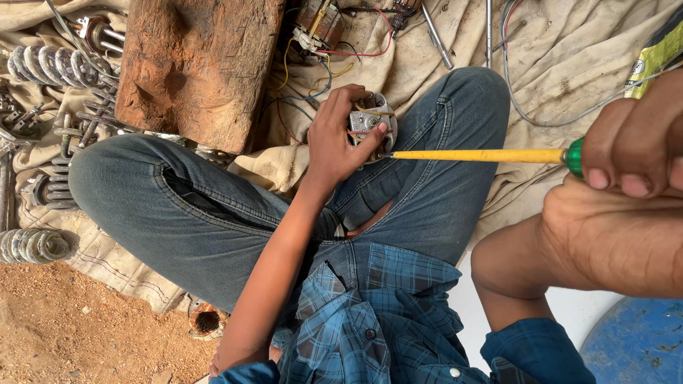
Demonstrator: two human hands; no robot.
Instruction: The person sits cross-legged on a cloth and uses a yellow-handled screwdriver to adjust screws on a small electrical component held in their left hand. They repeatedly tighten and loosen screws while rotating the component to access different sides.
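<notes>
One wooden block [199,67], reddish-brown and rough, lies at 11 o'clock on the pale cloth [569,64] that covers the ground.

Two legs in blue jeans [213,206] are crossed at the centre of the view, the knees at 9 o'clock and 1 o'clock. They hide much of the cloth.

One screwdriver [484,155], with a yellow shaft and a green handle, lies level from 3 o'clock toward the centre. Its tip touches the small metal part.

Two hands are in view. The right hand [633,153], at 3 o'clock and close to the camera, is closed around the green handle, fingers curled under. The left hand [338,139], just above centre, wraps the small metal part, thumb on its right face and fingers over its top.

One small metal part [370,124], grey with yellow and red wires on it, sits in the left hand above the right thigh, just right of the block's lower corner.

Coil springs [50,65]: one long coil at 10 o'clock and one at 8 o'clock [32,245]; more coiled metal lies between them, count unclear.

One wired component [320,25] lies at 12 o'clock, with red, yellow and blue wires trailing toward the left hand.

Two metal rods [437,35] lie at 1 o'clock.

One grey cable [526,107] loops across the cloth at 2 o'clock.
</notes>
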